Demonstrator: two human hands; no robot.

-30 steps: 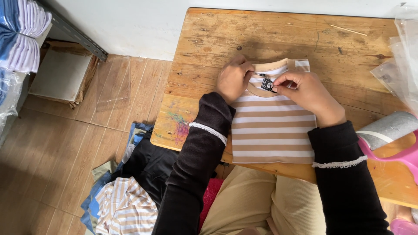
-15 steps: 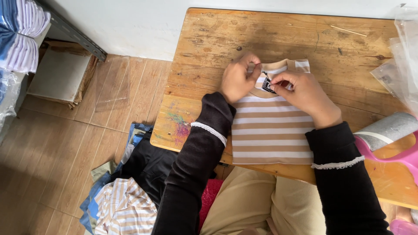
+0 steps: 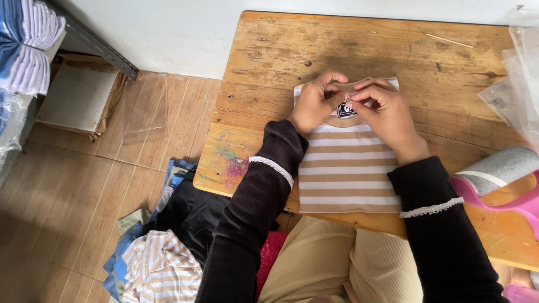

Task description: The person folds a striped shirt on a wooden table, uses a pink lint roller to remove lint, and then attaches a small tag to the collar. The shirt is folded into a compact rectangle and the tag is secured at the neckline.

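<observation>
1. Worn wooden table against a white wall; tiled floor at 9 o'clock.
2. Folded tan-and-white striped knit shirt lies flat at table centre, collar at 12 o'clock.
3. Left hand and right hand meet at the collar, fingertips pinching a small black-and-white tag.
4. Judgement: shirt is light, soft, limp; grip folded edges or collar.
5. Loose clothes pile at 7 o'clock; pink-handled grey roll at 3 o'clock.

Worn wooden table, folded tan-and-white striped shirt lying on it, clear plastic bags at right edge, grey roll, thin wooden stick
</observation>
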